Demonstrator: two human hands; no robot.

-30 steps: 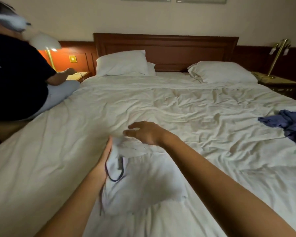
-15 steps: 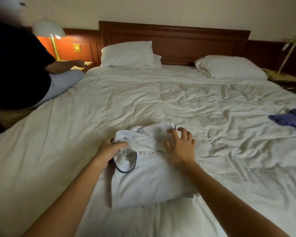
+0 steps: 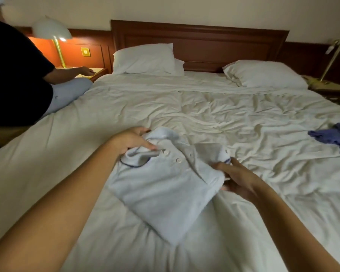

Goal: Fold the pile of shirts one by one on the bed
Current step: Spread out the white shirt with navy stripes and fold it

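Folded white polo shirt [image 3: 165,185] lies at the centre of the frame on the rumpled bed [image 3: 214,118]. Left hand [image 3: 131,141] has its grip clamped on the collar end, fingers curled into the cloth. Right hand [image 3: 238,179] is at the shirt's right edge, grip closed on the fold, thumb on top. A blue garment [image 3: 334,136] lies at the right edge, well apart. 2 pillows [image 3: 145,59] up top; another person [image 3: 18,75] sits upper left.

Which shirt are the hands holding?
The white shirt in the middle of the bed: the left hand and right hand both grip it. The blue shirt lies crumpled, untouched, far to the right.
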